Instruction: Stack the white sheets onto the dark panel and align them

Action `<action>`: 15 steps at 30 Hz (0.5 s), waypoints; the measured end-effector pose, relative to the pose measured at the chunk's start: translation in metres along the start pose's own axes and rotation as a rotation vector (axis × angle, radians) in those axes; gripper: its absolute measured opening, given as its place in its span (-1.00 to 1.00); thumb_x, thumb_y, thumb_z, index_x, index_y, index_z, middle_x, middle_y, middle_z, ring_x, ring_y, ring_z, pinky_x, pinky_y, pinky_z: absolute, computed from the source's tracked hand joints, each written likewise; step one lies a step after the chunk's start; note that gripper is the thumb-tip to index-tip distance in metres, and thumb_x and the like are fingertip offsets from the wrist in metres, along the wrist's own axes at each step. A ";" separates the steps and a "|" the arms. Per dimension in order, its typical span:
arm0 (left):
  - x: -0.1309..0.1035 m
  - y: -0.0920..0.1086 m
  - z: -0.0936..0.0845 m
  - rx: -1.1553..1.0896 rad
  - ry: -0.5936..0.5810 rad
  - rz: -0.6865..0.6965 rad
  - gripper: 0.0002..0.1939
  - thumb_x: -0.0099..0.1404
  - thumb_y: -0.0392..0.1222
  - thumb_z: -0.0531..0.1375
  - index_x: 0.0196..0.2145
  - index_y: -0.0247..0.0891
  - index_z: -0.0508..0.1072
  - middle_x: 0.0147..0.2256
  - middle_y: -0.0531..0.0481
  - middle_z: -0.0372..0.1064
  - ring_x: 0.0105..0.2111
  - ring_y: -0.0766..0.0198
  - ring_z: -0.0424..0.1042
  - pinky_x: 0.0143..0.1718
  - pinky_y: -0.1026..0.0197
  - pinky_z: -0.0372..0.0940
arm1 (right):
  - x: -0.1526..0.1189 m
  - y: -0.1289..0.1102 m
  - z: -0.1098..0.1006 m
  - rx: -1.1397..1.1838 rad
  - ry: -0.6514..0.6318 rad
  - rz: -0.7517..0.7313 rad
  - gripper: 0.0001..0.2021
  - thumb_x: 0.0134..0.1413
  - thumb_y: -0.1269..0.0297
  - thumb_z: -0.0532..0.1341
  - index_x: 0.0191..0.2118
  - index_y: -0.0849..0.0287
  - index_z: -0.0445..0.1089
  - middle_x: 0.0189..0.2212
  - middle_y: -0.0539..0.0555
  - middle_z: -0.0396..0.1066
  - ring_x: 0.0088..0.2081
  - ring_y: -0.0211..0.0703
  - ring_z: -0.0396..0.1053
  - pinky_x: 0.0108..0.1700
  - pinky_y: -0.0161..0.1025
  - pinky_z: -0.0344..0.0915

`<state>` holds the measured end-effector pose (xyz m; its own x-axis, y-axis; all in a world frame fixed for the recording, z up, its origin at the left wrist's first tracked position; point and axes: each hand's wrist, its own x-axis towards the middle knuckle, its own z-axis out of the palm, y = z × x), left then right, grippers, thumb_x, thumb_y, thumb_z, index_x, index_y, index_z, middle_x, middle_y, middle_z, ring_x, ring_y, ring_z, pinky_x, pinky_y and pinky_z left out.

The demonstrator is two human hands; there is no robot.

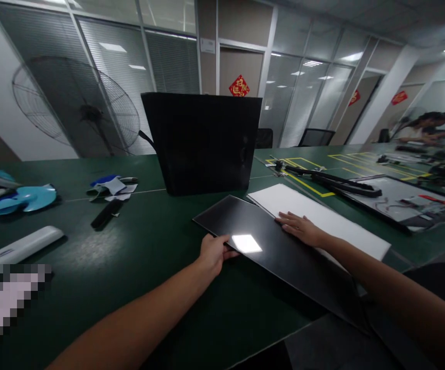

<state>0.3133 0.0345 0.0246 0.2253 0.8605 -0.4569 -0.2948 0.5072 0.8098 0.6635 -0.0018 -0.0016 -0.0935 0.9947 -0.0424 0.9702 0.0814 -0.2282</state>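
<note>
A thin, glossy black panel (284, 262) lies slanted over the green table, a ceiling light mirrored in it. My left hand (212, 253) grips its near left edge, thumb on top and fingers underneath. My right hand (301, 229) rests with fingers spread at the panel's far edge, where it borders a white sheet (322, 216). The sheet lies flat behind the panel and partly under my right forearm. Behind both, a large black box-like object (207, 144) stands upright on the table.
On the left of the green table (129, 282) are blue fan blades (25, 199), a white long casing (25, 245), cloth scraps (114, 188) and a black piece (106, 215). At right sit a framed tray of parts (403, 200) and black strips (334, 181). People (426, 128) sit far right.
</note>
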 end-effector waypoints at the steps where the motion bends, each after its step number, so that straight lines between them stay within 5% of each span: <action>1: -0.006 0.005 -0.013 0.000 0.024 0.002 -0.74 0.34 -0.40 0.29 -0.08 -0.31 0.32 -0.23 -0.16 0.52 -0.47 0.19 0.60 -0.50 0.17 0.55 | 0.005 0.007 0.001 -0.003 0.006 0.009 -0.40 0.41 -0.15 -0.17 0.41 -0.10 0.16 0.45 0.13 -0.06 0.45 0.28 -0.14 0.31 0.54 -0.13; 9: -0.069 0.038 -0.124 -0.040 0.307 0.032 -0.83 0.44 -0.44 0.16 -0.07 -0.26 0.36 -0.22 -0.11 0.56 -0.47 0.21 0.61 -0.53 0.22 0.52 | 0.025 0.033 -0.003 -0.063 0.183 0.015 -0.48 0.39 -0.07 -0.05 0.26 -0.03 0.39 0.34 0.21 0.20 0.36 0.30 0.11 0.24 0.44 0.09; 12: -0.092 0.041 -0.161 -0.090 0.476 0.064 -0.82 0.42 -0.46 0.18 -0.08 -0.25 0.38 -0.23 -0.07 0.57 -0.45 0.20 0.62 -0.48 0.18 0.55 | 0.018 0.011 -0.017 -0.076 0.356 -0.018 -0.53 0.40 -0.02 0.02 0.06 0.13 0.55 0.21 0.31 0.37 0.25 0.27 0.28 0.23 0.29 0.18; 15: -0.110 0.037 -0.194 -0.129 0.576 0.082 -0.84 0.42 -0.44 0.16 -0.12 -0.24 0.42 -0.24 -0.04 0.57 -0.40 0.21 0.62 -0.40 0.17 0.59 | -0.003 -0.032 -0.030 -0.058 0.608 -0.047 -0.53 0.46 0.06 -0.03 0.10 0.24 0.50 0.11 0.35 0.43 0.14 0.10 0.39 0.17 0.10 0.27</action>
<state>0.0976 -0.0320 0.0333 -0.3325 0.7664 -0.5496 -0.4080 0.4084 0.8165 0.6396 -0.0056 0.0345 -0.0084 0.8460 0.5331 0.9803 0.1122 -0.1626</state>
